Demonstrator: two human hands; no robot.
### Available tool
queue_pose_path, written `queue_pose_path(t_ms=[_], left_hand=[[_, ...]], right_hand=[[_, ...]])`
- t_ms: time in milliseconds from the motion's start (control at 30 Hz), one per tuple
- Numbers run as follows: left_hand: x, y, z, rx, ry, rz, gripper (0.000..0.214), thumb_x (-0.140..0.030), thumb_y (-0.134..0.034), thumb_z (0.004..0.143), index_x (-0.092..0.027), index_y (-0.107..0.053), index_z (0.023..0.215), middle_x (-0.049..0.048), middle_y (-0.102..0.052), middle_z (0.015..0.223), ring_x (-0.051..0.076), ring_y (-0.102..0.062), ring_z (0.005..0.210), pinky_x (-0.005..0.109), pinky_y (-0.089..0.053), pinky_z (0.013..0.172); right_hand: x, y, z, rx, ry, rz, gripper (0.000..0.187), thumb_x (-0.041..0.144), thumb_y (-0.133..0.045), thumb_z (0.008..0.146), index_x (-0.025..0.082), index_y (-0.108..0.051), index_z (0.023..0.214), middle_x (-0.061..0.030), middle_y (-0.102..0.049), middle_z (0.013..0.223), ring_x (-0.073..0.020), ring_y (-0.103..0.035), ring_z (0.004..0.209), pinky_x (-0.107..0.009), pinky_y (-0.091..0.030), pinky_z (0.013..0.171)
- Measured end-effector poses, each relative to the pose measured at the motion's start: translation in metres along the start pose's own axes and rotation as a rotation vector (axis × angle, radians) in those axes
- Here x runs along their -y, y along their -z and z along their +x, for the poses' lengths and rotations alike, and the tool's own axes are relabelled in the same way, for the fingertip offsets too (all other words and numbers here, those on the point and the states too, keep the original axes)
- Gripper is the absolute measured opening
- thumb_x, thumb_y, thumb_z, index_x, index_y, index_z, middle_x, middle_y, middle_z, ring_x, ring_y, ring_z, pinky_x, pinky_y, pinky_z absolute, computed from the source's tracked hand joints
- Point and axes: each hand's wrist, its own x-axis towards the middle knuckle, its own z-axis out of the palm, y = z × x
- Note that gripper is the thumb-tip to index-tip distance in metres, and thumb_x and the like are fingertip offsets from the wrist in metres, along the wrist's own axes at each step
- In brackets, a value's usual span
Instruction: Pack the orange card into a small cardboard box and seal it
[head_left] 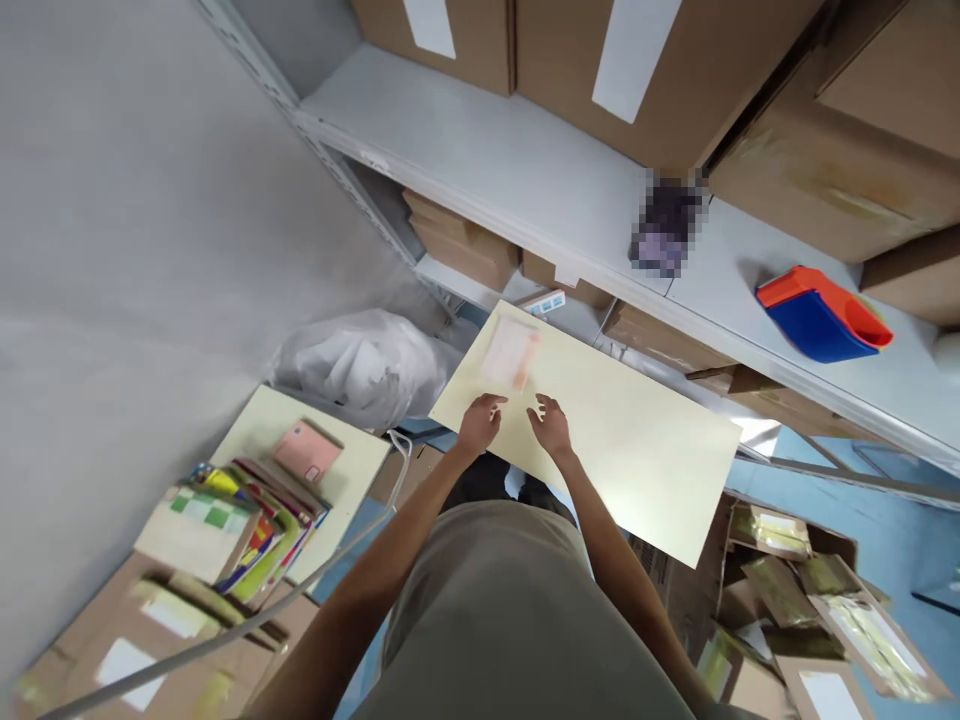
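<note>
Looking straight down here. Both hands are out over a pale cream board [645,450] that sits low in front of the person. The left hand [480,420] and the right hand [551,425] are close together by the board's near-left edge. Their fingers are loosely fanned and point away, with nothing gripped in either one. I can't really tell if the fingertips are pressing on the board or just above it.

Just past the fingertips, toward the board's far-left corner, a pinkish packet [510,355] lies flat on the board. It's pretty blurred, so no detail on it. It's a bit nearer the left hand, and I can't tell whether either hand touches it.

Around that, a grey metal shelf [480,150] runs along the far side with cardboard boxes [585,60] on it. A blue and orange scoop-like thing [821,320] sits near its front edge on the right. A white plastic bag [360,365] is just off the board's left corner.

Lower left there's a second cream board [352,470] carrying a pink booklet [307,450] and a messy stack of colourful books [255,520]. Lower right is an open carton [679,590] with yellowish sachets [772,530] inside.
</note>
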Motion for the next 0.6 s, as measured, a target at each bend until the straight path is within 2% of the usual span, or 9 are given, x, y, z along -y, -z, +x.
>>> queue_pose_path(t_ms=[67, 133, 300, 467, 600], left_hand=[[-0.007, 0.003, -0.032, -0.087, 0.061, -0.030, 0.042, -0.004, -0.050, 0.092, -0.022, -0.076, 0.120, 0.0076, -0.078, 0.124, 0.018, -0.074, 0.093, 0.032, -0.064, 0.093], [-0.014, 0.004, -0.065, -0.176, 0.118, -0.042, 0.043, -0.004, -0.050, 0.090, -0.022, -0.077, 0.118, 0.0071, -0.078, 0.122, 0.016, -0.073, 0.085, 0.031, -0.063, 0.089], [-0.031, 0.006, -0.137, -0.340, 0.292, -0.060, 0.041, -0.004, -0.054, 0.085, -0.024, -0.079, 0.111, 0.0053, -0.080, 0.116, 0.016, -0.072, 0.080, 0.028, -0.064, 0.082], [-0.036, 0.025, -0.182, -0.502, 0.346, -0.106, 0.043, -0.007, -0.054, 0.083, -0.023, -0.079, 0.114, 0.0046, -0.078, 0.109, 0.015, -0.070, 0.078, 0.026, -0.062, 0.076], [-0.032, 0.050, -0.210, -0.696, 0.393, -0.141, 0.043, -0.010, -0.054, 0.082, -0.022, -0.079, 0.115, 0.0049, -0.077, 0.106, 0.016, -0.071, 0.082, 0.028, -0.063, 0.079]], right_hand=[[-0.012, 0.012, -0.017, 0.029, 0.033, 0.051, 0.037, 0.029, -0.059, 0.102, 0.019, -0.067, 0.137, -0.0146, -0.075, 0.135, -0.0246, -0.078, 0.114, -0.041, -0.062, 0.102], [-0.021, 0.024, -0.033, 0.067, 0.067, 0.111, 0.034, 0.031, -0.059, 0.102, 0.020, -0.068, 0.132, -0.0126, -0.079, 0.128, -0.0233, -0.079, 0.109, -0.039, -0.064, 0.098], [-0.031, 0.047, -0.063, 0.157, 0.137, 0.176, 0.029, 0.040, -0.060, 0.101, 0.023, -0.072, 0.121, -0.0085, -0.084, 0.114, -0.0228, -0.080, 0.105, -0.040, -0.063, 0.100], [-0.016, 0.060, -0.077, 0.201, 0.213, 0.179, 0.035, 0.047, -0.059, 0.100, 0.022, -0.074, 0.118, -0.0102, -0.084, 0.112, -0.0248, -0.079, 0.103, -0.042, -0.063, 0.100], [0.009, 0.056, -0.084, 0.215, 0.297, 0.215, 0.041, 0.054, -0.059, 0.099, 0.021, -0.074, 0.119, -0.0122, -0.083, 0.115, -0.0257, -0.079, 0.104, -0.043, -0.063, 0.100]])
